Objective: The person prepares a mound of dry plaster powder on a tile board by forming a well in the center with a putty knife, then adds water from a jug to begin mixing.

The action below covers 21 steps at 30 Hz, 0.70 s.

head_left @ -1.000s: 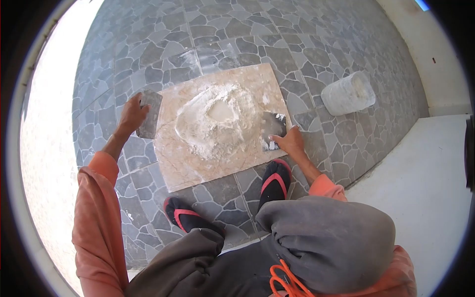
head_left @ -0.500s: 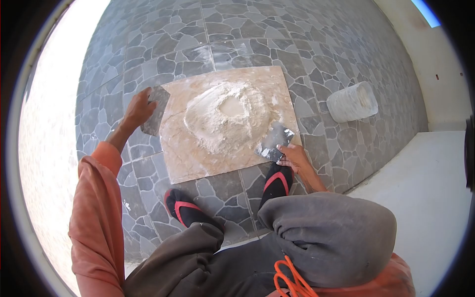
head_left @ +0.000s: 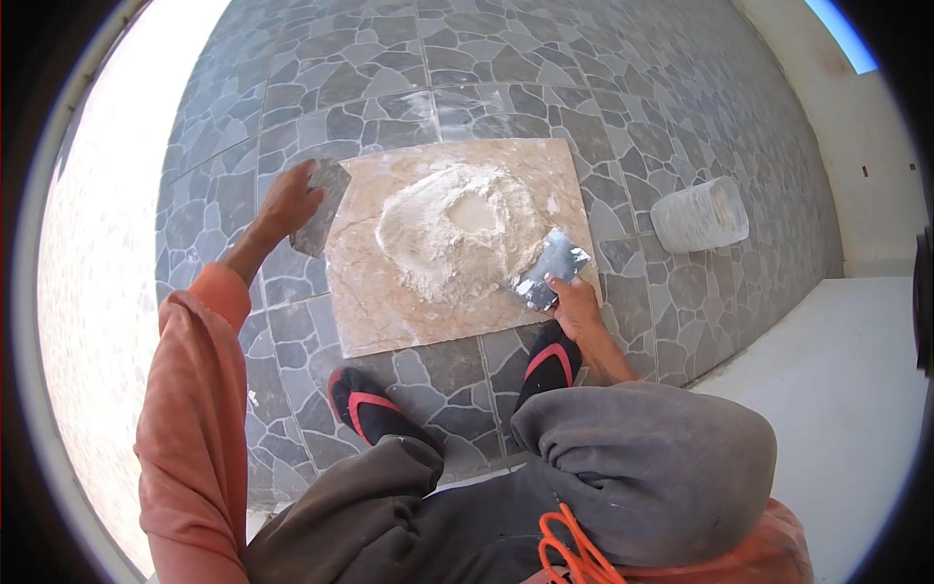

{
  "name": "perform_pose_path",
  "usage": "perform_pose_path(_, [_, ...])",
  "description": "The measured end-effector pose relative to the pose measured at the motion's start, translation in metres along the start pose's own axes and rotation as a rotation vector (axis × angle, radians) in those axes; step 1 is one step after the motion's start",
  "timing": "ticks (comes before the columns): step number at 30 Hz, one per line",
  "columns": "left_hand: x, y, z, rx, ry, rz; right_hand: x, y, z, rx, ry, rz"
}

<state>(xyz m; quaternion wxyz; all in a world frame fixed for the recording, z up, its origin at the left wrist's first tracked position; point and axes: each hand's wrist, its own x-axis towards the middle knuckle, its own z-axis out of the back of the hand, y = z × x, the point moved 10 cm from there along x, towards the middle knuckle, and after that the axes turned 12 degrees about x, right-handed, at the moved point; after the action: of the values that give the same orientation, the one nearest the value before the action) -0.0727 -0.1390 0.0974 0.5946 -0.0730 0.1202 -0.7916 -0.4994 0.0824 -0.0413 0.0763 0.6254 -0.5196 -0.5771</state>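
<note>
On a beige marbled tile board point(head_left: 365, 311) lies a mound of white powder point(head_left: 438, 258) with a shallow hollow point(head_left: 474, 212) in its top. My left hand point(head_left: 290, 202) is closed on a wide grey scraper blade point(head_left: 321, 206), held at the board's left edge. My right hand point(head_left: 581, 311) grips a metal putty knife point(head_left: 555, 268) by its near end, thumb on top. White residue marks its blade, which overlaps the lower right side of the mound in this view.
A whitish, powder-smeared plastic bucket point(head_left: 699, 216) lies tipped to the right on the stone-patterned floor tiles point(head_left: 662, 331). My feet in black socks and flip-flops point(head_left: 375, 409) stand just before the board. A pale wall point(head_left: 876, 214) rises at the right.
My left hand has lifted its scraper slightly up and right along the board's left edge. The putty knife in my right hand has tilted and shifted a little up and right. The view has shifted slightly.
</note>
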Motion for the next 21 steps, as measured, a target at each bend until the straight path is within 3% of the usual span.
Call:
perform_pose_path(10, [-0.001, -0.006, 0.005, -0.027, 0.021, 0.014, 0.004, 0.057, -0.036, -0.394, 0.018, 0.169])
perform_pose_path(13, [-0.001, -0.006, 0.005, -0.048, 0.008, 0.016, -0.001, 0.086, -0.057, -0.761, -0.019, 0.25])
perform_pose_path(21, [-0.001, -0.006, 0.002, -0.057, -0.014, -0.003, 0.04, 0.116, -0.098, -1.032, 0.154, 0.384])
